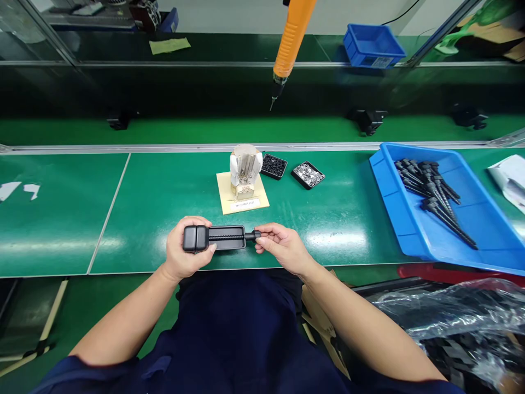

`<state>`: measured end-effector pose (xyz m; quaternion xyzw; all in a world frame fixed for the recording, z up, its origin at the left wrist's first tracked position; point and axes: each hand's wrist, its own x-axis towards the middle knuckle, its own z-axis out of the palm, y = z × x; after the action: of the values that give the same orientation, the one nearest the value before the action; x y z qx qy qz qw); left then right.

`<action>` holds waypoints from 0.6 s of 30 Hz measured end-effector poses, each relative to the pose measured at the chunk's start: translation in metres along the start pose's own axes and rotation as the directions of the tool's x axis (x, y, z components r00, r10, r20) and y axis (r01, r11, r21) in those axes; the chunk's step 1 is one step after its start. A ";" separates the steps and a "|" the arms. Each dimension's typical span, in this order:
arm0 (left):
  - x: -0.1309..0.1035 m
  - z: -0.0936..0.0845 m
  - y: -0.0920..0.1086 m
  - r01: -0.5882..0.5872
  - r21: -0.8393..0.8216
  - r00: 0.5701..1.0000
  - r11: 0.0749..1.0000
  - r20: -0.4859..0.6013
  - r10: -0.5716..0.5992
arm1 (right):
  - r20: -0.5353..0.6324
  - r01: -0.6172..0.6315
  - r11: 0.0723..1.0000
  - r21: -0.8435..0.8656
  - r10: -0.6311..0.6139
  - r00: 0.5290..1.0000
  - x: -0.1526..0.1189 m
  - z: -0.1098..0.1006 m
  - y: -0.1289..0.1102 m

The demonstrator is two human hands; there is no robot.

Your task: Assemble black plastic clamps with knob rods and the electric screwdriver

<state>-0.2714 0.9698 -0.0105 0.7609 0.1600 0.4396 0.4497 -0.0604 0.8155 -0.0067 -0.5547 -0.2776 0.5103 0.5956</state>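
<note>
My left hand [184,253] is wrapped round the thick end of a black plastic holder [227,244], just in front of the table's near edge. The holder lies level, with a long shallow tray-like side facing up. Along its middle runs a thin black threaded rod [227,237], which comes out at the right end into a knob [253,236]. Fingers and thumb of my right hand [287,249] pinch this knob. My right fingertips partly cover the knob's outer end.
Beyond my hands, a pale fixture [245,169] stands on a yellow board [262,201]. Two small trays hold black screws [273,166] and silvery parts [308,175]. An orange electric screwdriver [292,41] hangs overhead. Right, a blue bin [414,230] holds several black threaded rods [435,186].
</note>
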 end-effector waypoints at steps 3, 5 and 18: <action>0.000 0.004 0.003 0.079 -0.009 0.996 0.997 -0.034 -0.080 | -0.017 -0.012 1.000 -0.014 0.012 1.000 0.001 0.000 -0.001; 0.001 0.008 0.005 0.196 -0.011 0.979 0.981 -0.048 -0.196 | -0.032 -0.026 0.999 -0.037 0.025 0.999 0.002 -0.001 0.000; 0.024 0.026 0.011 0.707 -0.555 0.492 0.439 -0.059 -0.868 | -0.100 -0.099 0.989 0.107 0.110 0.989 0.014 0.000 0.006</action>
<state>-0.2387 0.9650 0.0056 0.3749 0.4664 0.3198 0.7346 -0.0576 0.8277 -0.0154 -0.5636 -0.1902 0.5243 0.6093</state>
